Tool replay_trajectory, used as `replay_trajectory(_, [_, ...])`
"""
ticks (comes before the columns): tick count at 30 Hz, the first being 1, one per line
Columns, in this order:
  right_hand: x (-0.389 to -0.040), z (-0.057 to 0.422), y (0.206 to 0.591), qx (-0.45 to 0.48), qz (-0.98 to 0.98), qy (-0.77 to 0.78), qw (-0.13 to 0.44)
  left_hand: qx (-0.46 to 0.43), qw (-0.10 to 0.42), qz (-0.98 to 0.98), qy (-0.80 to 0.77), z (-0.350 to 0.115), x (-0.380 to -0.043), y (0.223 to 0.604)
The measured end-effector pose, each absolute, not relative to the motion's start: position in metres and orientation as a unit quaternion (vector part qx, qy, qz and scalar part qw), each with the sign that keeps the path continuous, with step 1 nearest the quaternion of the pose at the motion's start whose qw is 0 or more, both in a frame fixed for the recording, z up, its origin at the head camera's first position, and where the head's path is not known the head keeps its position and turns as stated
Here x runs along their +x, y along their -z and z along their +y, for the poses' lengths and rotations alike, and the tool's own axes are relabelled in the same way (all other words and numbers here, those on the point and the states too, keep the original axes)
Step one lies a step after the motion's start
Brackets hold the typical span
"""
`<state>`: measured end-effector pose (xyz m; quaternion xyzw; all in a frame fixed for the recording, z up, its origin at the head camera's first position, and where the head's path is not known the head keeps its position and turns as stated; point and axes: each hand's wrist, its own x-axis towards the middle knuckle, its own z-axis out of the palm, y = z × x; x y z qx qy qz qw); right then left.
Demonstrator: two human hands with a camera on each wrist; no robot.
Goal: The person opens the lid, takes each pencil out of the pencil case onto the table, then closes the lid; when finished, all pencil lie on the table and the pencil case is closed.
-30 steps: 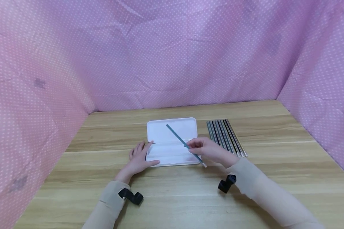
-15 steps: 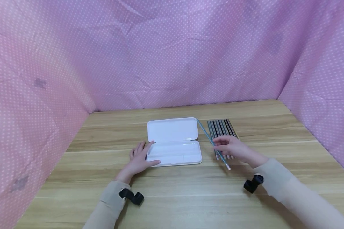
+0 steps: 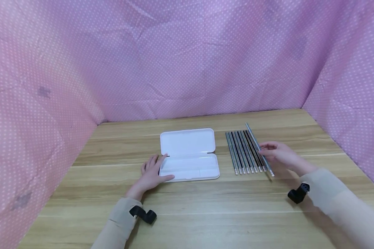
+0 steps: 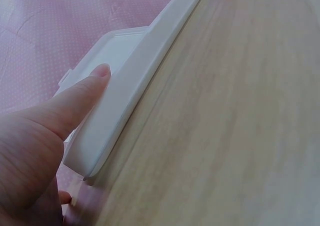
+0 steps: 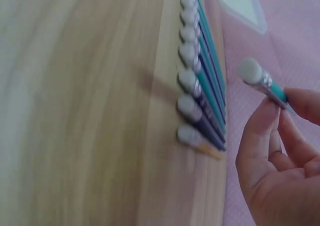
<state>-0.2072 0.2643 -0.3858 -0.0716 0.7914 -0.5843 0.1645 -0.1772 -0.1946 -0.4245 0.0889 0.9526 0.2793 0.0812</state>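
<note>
My right hand (image 3: 282,156) pinches a teal pencil (image 3: 252,136) between thumb and fingertips, at the right side of a row of pencils (image 3: 240,149). In the right wrist view the held pencil (image 5: 275,91) shows a white eraser end and stands off the table. The row has several teal and dark pencils and a yellowish one (image 5: 207,149), eraser ends toward me. My left hand (image 3: 149,176) rests at the left end of an opened white pencil case (image 3: 187,141), fingers spread. Its thumb (image 4: 85,93) lies on the case's front rim.
The case's lower half (image 3: 187,166) has a raised divider, and its lid lies back behind it. Around the wooden table (image 3: 187,218) hangs pink dotted cloth (image 3: 187,62) at the back and sides. A black camera sits on each wrist.
My right hand has carried the teal pencil rightward, from over the case, across the pencil row to its right side. The left hand has stayed on the case.
</note>
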Motion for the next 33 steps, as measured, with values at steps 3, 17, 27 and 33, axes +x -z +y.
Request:
replay_trajectory(3, [-0.212, 0.274, 0.387, -0.065, 0.794, 0.582, 0.165, 0.090, 0.079, 0.953, -0.278, -0.194, -0.177, 0.424])
replay_trajectory(17, [-0.232, 0.286, 0.388, -0.024, 0.853, 0.490, 0.179, 0.089, 0.080, 0.952, -0.281, -0.195, -0.178, 0.425])
replay_trajectory(27, [-0.237, 0.281, 0.389, -0.008, 0.885, 0.435, 0.165, 0.091, 0.080, 0.952, -0.283, -0.195, -0.178, 0.425])
replay_trajectory(33, [-0.239, 0.276, 0.386, -0.002, 0.891, 0.419, 0.174, 0.091, 0.078, 0.953, -0.280, -0.196, -0.179, 0.426])
